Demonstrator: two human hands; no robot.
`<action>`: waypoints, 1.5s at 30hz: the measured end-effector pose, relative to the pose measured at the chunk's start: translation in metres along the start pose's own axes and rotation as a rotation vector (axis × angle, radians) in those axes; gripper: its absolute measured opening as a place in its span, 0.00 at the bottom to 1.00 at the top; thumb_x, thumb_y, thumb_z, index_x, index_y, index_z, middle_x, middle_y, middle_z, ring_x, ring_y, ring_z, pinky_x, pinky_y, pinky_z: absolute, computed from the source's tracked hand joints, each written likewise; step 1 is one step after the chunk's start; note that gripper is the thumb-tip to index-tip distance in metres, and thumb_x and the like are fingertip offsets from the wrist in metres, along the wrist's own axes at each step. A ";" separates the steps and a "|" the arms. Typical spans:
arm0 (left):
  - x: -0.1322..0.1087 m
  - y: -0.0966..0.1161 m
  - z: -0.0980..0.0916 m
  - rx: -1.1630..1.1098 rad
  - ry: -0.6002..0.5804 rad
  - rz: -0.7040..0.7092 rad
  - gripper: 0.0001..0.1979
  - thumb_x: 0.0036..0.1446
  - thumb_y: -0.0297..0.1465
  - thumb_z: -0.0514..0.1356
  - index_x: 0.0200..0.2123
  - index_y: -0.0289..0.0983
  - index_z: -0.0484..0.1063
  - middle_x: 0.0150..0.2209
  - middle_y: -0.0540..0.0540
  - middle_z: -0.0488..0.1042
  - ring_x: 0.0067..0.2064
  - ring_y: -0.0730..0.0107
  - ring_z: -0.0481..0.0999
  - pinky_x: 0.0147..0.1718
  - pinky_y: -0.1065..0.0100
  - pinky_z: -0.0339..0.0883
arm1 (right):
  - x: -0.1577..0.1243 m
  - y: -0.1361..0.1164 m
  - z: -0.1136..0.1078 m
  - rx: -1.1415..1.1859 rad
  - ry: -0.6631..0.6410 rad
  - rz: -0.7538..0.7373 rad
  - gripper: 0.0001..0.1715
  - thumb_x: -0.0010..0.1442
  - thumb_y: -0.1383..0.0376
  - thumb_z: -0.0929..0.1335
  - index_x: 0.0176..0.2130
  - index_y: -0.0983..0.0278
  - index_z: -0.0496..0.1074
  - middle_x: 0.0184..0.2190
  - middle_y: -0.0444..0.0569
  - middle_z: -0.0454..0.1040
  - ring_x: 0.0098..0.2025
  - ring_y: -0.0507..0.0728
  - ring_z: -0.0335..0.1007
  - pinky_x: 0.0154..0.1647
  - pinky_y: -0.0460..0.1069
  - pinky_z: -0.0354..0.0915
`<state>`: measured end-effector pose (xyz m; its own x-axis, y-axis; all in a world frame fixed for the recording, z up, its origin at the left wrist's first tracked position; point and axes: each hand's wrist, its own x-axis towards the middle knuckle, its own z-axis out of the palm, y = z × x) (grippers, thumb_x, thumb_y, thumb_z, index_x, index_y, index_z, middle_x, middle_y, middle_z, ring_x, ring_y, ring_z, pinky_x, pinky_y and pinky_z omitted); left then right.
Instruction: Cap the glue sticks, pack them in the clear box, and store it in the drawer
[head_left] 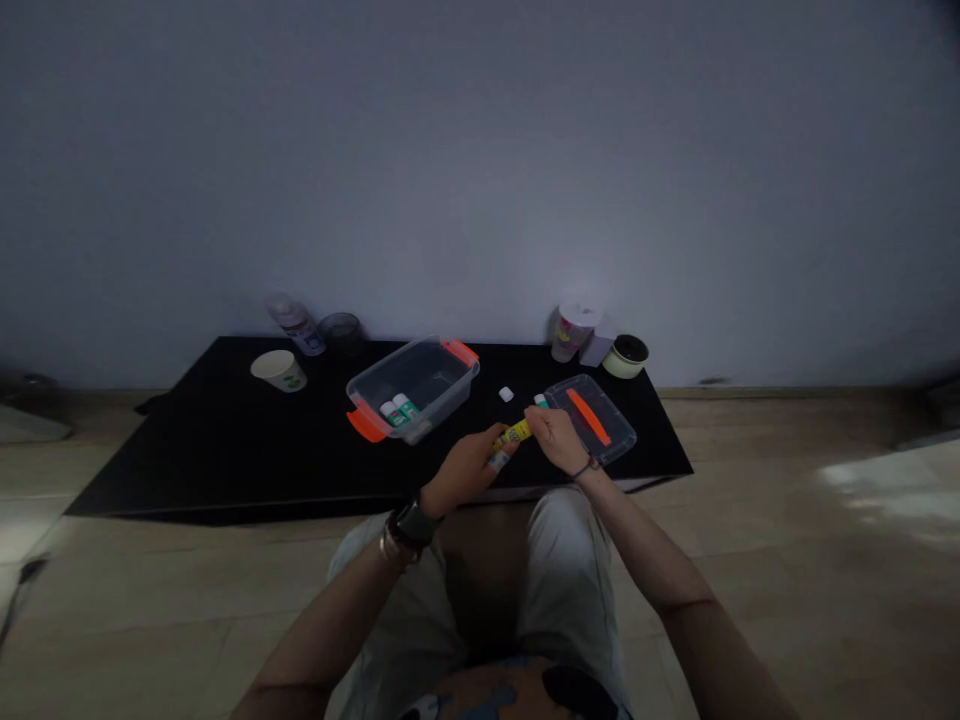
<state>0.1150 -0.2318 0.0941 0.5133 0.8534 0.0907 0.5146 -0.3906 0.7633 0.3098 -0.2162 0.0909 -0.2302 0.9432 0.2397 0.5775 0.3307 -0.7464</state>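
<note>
My left hand [466, 470] is wrapped round a small yellow tube [517, 432] with dark print, its lower end pale. At the tube's upper right end, my right hand [553, 436] is closed, its fingers hiding that end. A small white cap [506, 394] lies on the black table just beyond the hands. Close behind my right hand shows part of a green-and-white tube [541, 400], beside a clear lid [621, 436] with an orange strip. Two more green tubes with white tops [400, 410] lie inside the clear plastic box [456, 398], which has orange latches.
On the black table [225, 450], a paper cup [279, 370], a bottle [298, 325] and a dark glass bowl [341, 332] stand at left. At the back right are a clear patterned cup [572, 332], a pale block [598, 346] and a cream pot [625, 357]. A wall rises behind.
</note>
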 end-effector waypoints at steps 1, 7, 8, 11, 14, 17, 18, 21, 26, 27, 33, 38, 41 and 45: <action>0.001 0.001 -0.002 -0.106 -0.060 -0.014 0.19 0.67 0.46 0.48 0.39 0.37 0.68 0.29 0.48 0.70 0.28 0.69 0.68 0.29 0.69 0.58 | 0.000 -0.001 -0.002 -0.004 0.007 -0.012 0.31 0.69 0.45 0.53 0.22 0.60 0.53 0.18 0.41 0.56 0.23 0.51 0.53 0.27 0.48 0.49; 0.001 0.006 -0.007 -0.492 -0.218 -0.027 0.27 0.63 0.55 0.48 0.36 0.35 0.66 0.25 0.53 0.62 0.25 0.76 0.58 0.25 0.72 0.54 | 0.001 -0.018 -0.018 -0.148 0.087 -0.214 0.27 0.70 0.54 0.54 0.22 0.60 0.56 0.21 0.46 0.61 0.28 0.55 0.57 0.32 0.50 0.54; 0.000 0.006 -0.007 -0.437 -0.169 -0.012 0.26 0.64 0.53 0.49 0.38 0.35 0.67 0.26 0.52 0.64 0.25 0.75 0.59 0.25 0.71 0.55 | 0.002 -0.020 -0.019 -0.188 0.102 -0.224 0.26 0.70 0.56 0.54 0.22 0.60 0.56 0.21 0.46 0.60 0.28 0.55 0.57 0.32 0.50 0.53; -0.002 0.008 -0.005 -0.182 -0.027 0.014 0.21 0.66 0.47 0.51 0.46 0.36 0.70 0.32 0.47 0.72 0.30 0.70 0.68 0.31 0.69 0.60 | 0.003 -0.021 -0.014 -0.274 0.178 -0.197 0.24 0.70 0.59 0.55 0.22 0.60 0.57 0.21 0.46 0.60 0.28 0.55 0.57 0.32 0.51 0.52; -0.003 0.008 -0.002 0.081 0.099 0.005 0.18 0.65 0.42 0.54 0.50 0.37 0.71 0.41 0.41 0.76 0.41 0.61 0.74 0.39 0.65 0.63 | 0.004 -0.015 -0.003 -0.299 0.240 -0.086 0.25 0.70 0.60 0.55 0.22 0.60 0.56 0.21 0.47 0.60 0.26 0.55 0.57 0.31 0.51 0.50; -0.002 0.007 -0.003 0.180 0.122 -0.028 0.19 0.64 0.42 0.55 0.51 0.37 0.71 0.41 0.40 0.76 0.42 0.58 0.74 0.39 0.64 0.63 | 0.003 -0.010 0.002 -0.270 0.230 0.021 0.26 0.71 0.59 0.55 0.22 0.60 0.57 0.20 0.47 0.61 0.25 0.55 0.57 0.30 0.51 0.49; -0.002 0.006 -0.004 0.143 0.089 -0.034 0.18 0.65 0.43 0.54 0.50 0.37 0.71 0.39 0.41 0.76 0.39 0.60 0.74 0.37 0.65 0.63 | 0.003 -0.010 0.002 -0.241 0.207 0.021 0.27 0.71 0.58 0.55 0.22 0.60 0.57 0.20 0.46 0.60 0.25 0.54 0.57 0.29 0.51 0.49; 0.000 0.004 -0.011 -0.157 -0.069 -0.021 0.21 0.67 0.46 0.48 0.43 0.36 0.71 0.30 0.47 0.72 0.30 0.69 0.69 0.30 0.69 0.61 | 0.001 -0.014 -0.007 -0.146 0.122 -0.097 0.28 0.71 0.54 0.54 0.22 0.60 0.57 0.20 0.46 0.60 0.26 0.54 0.58 0.31 0.50 0.52; -0.001 0.007 -0.014 -0.324 -0.124 0.010 0.24 0.66 0.49 0.47 0.43 0.35 0.70 0.29 0.49 0.69 0.28 0.73 0.64 0.28 0.70 0.58 | 0.001 -0.023 -0.017 -0.108 0.122 -0.212 0.30 0.70 0.50 0.54 0.21 0.60 0.55 0.19 0.45 0.58 0.27 0.55 0.56 0.30 0.50 0.53; -0.002 0.008 -0.013 -0.253 -0.074 0.004 0.23 0.66 0.48 0.48 0.46 0.36 0.70 0.31 0.48 0.71 0.29 0.71 0.66 0.29 0.69 0.59 | 0.001 -0.024 -0.016 -0.110 0.136 -0.189 0.30 0.70 0.50 0.54 0.20 0.60 0.54 0.19 0.45 0.57 0.26 0.54 0.56 0.29 0.50 0.53; -0.005 0.011 -0.002 0.214 0.226 -0.015 0.19 0.64 0.43 0.56 0.52 0.37 0.71 0.40 0.40 0.76 0.43 0.58 0.73 0.41 0.63 0.63 | 0.005 -0.018 -0.001 -0.104 0.164 0.016 0.31 0.71 0.50 0.54 0.21 0.60 0.57 0.18 0.44 0.59 0.23 0.53 0.55 0.26 0.50 0.49; 0.000 0.002 -0.010 -0.047 0.009 -0.050 0.21 0.67 0.45 0.49 0.48 0.37 0.71 0.35 0.44 0.75 0.34 0.65 0.72 0.33 0.68 0.63 | 0.007 -0.018 -0.004 -0.120 0.152 -0.032 0.27 0.71 0.52 0.57 0.23 0.60 0.60 0.20 0.44 0.61 0.27 0.54 0.59 0.29 0.49 0.52; 0.003 -0.004 -0.011 -0.191 -0.077 -0.013 0.22 0.67 0.46 0.47 0.47 0.36 0.71 0.36 0.45 0.76 0.33 0.67 0.72 0.33 0.69 0.63 | 0.010 -0.019 -0.007 -0.214 0.176 -0.113 0.24 0.70 0.58 0.58 0.23 0.60 0.58 0.21 0.45 0.61 0.29 0.55 0.59 0.31 0.50 0.53; 0.003 -0.008 -0.004 0.064 0.060 -0.059 0.19 0.65 0.43 0.54 0.53 0.39 0.70 0.42 0.42 0.76 0.41 0.62 0.75 0.40 0.65 0.66 | 0.013 -0.015 -0.001 -0.303 0.245 -0.073 0.22 0.68 0.63 0.59 0.22 0.60 0.57 0.21 0.46 0.60 0.29 0.55 0.58 0.31 0.50 0.52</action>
<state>0.1095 -0.2246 0.0907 0.4394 0.8941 0.0864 0.5863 -0.3584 0.7265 0.2987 -0.2084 0.1055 -0.1063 0.8846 0.4541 0.7802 0.3573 -0.5134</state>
